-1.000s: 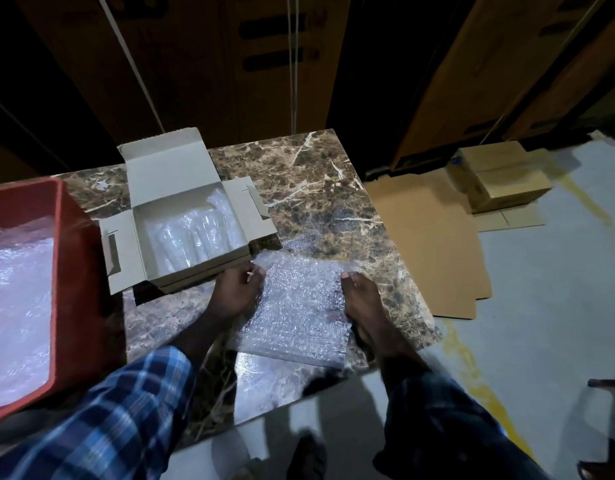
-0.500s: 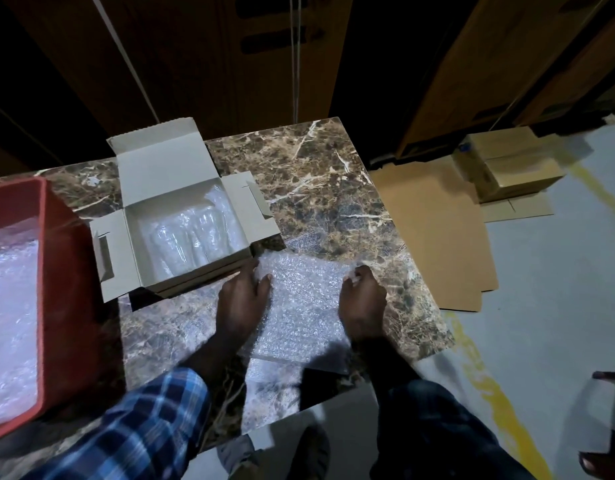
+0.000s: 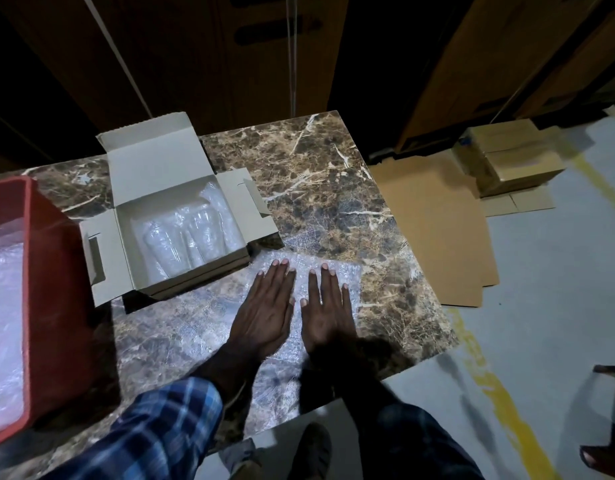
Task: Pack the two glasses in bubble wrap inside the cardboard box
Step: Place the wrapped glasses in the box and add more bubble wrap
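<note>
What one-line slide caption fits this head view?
Both hands, left hand and right hand, press a bubble wrap sheet flat beside the open cardboard box holding wrapped glasses.

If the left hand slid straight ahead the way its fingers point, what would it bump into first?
Probably the cardboard box. The left hand lies flat on the bubble wrap, fingers aimed toward the box's near right corner. It might just slip past onto bare table; depth is unclear.

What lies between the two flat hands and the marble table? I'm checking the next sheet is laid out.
A bubble wrap sheet, in the head view: left hand and right hand press it onto the table.
</note>
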Motion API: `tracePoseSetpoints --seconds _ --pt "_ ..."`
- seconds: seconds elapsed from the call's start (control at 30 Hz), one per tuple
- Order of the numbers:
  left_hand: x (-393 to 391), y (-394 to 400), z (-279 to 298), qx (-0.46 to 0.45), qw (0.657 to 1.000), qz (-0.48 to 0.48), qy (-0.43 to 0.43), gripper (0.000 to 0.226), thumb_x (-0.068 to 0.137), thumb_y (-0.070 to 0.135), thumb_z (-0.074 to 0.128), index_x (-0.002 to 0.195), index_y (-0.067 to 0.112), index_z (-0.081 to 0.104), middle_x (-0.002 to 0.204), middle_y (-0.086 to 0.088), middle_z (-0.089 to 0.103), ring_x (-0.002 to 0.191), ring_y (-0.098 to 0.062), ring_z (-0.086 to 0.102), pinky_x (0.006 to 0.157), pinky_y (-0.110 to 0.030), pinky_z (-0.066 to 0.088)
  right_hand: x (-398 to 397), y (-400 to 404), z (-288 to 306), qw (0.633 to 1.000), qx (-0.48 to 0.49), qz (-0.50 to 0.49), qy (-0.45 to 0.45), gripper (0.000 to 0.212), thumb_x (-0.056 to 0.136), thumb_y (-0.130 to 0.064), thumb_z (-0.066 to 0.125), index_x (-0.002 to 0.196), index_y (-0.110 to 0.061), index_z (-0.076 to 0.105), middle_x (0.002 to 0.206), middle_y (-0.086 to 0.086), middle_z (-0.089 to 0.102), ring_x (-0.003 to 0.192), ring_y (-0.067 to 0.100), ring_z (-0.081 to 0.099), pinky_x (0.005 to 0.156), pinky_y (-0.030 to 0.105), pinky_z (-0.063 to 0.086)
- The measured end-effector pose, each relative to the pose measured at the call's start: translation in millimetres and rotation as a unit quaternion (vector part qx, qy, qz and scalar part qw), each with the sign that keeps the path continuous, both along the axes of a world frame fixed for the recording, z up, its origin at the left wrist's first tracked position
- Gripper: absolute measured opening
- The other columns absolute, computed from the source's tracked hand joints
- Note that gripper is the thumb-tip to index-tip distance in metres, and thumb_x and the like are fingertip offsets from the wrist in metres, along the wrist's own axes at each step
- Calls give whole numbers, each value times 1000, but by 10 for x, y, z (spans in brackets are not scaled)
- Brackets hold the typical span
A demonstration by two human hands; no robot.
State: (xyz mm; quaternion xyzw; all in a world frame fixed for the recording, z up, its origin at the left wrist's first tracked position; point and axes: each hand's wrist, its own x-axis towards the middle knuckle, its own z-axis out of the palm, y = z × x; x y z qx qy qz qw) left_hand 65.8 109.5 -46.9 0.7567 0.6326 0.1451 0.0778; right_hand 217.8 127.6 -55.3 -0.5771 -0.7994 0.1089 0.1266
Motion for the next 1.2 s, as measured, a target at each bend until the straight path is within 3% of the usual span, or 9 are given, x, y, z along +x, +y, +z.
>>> tracePoseSetpoints --seconds 0.13,0.3,0.53,0.7,0.83,1.0,1.13,1.2 --pt "-22 -14 -16 -42 999 24 23 58 106 33 26 157 6 26 166 -9 17 154 -22 12 124 -45 12 143 -4 13 999 23 -42 -17 67 105 -50 32 154 -5 32 163 15 23 152 29 20 122 49 21" --pt "-75 -103 36 -67 994 89 -8 61 105 37 27 159 10 17 167 -7 13 155 -18 5 125 -38 0 257 -46 19 993 24 -112 -25 71 103 -50 41 151 2 34 161 20 25 150 34 25 117 52 31" --pt "-142 -574 109 -41 998 -49 25 59 106 39 33 156 7 29 165 -8 21 155 -21 11 125 -44 9 132 -438 87 995 45 59 -61 66 99 -39 39 151 2 35 161 22 25 150 33 25 120 50 26" --pt "-168 -759 61 -89 991 -61 73 64 107 47 26 159 11 20 168 -5 11 155 -17 4 122 -47 14 218 -533 23 997 10 34 -62 69 100 -47 39 152 -3 37 163 15 25 150 27 26 120 47 22" --pt "-214 -770 96 -94 992 -72 42 74 104 58 32 160 13 15 168 -5 7 155 -18 2 124 -46 9 416 -494 64 999 -8 -7 -41 75 95 -55 40 150 -3 41 161 16 28 147 32 33 120 46 18" --pt "-307 -888 87 -37 990 -133 20 77 97 58 50 155 12 33 165 -7 23 153 -23 18 123 -49 14 516 -723 116 983 51 177 8 62 99 -53 43 138 -6 55 153 17 43 141 30 40 119 41 24" --pt "-288 -892 62 30 990 -135 4 52 96 41 53 138 10 58 153 -10 46 145 -24 38 119 -49 28 476 -737 50 970 102 220 -11 31 91 -24 53 112 -9 69 131 14 64 122 29 61 114 41 36" --pt "-294 -865 29 55 989 -137 3 41 95 30 53 129 10 64 145 -11 55 140 -26 46 116 -50 34 468 -712 39 967 137 217 9 27 91 -11 49 103 -6 73 121 16 69 114 31 65 108 44 44"
